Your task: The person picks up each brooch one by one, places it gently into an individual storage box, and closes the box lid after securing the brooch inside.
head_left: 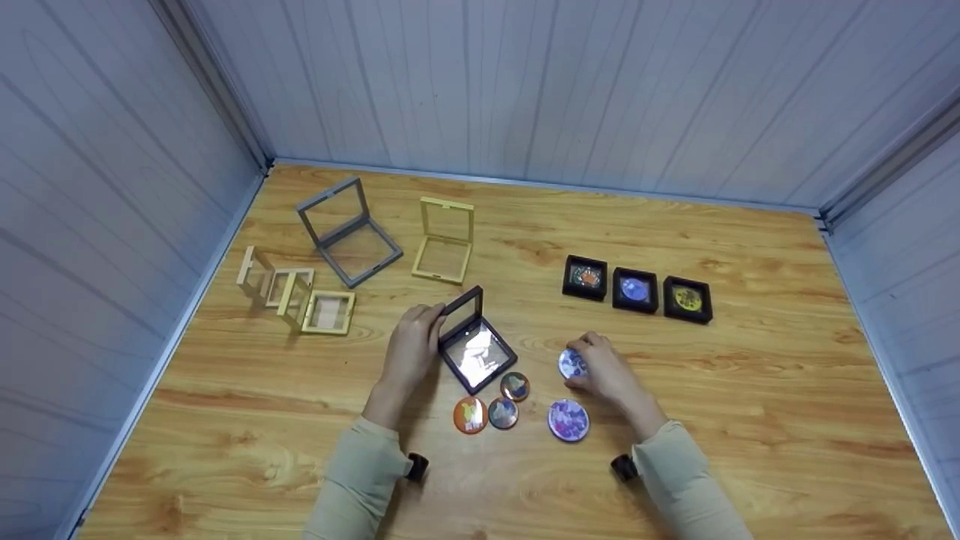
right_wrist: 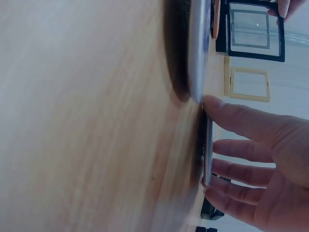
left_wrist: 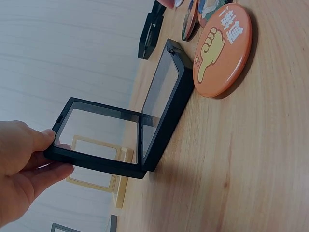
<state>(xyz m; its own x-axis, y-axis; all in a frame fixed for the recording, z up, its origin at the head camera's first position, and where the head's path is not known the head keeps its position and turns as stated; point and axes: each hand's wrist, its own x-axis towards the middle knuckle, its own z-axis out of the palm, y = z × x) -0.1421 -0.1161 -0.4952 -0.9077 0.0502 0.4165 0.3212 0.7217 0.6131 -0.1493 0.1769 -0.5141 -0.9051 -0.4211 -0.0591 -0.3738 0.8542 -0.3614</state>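
My left hand (head_left: pixel 433 321) pinches the raised lid of an open black display box (head_left: pixel 478 351); the left wrist view shows thumb and fingers on the lid's edge (left_wrist: pixel 63 145), with the base (left_wrist: pixel 166 101) flat on the wood. My right hand (head_left: pixel 583 361) grips a round blue-and-white badge (head_left: pixel 571 364) by its rim, seen edge-on as the badge (right_wrist: pixel 208 150) in the right wrist view. Loose badges lie between the hands: an orange thumbs-up badge (head_left: pixel 470 415) (left_wrist: pixel 222 46), two small ones (head_left: pixel 503 412) (head_left: pixel 515 386), and a larger purple badge (head_left: pixel 568 420) (right_wrist: pixel 198 48).
Three shut black boxes with badges (head_left: pixel 635 289) stand in a row at the right back. Open empty frames sit at the left back: a grey one (head_left: pixel 349 232), a yellow one (head_left: pixel 444 240), two cream ones (head_left: pixel 300 296). Panel walls enclose the wooden table (head_left: pixel 787 390).
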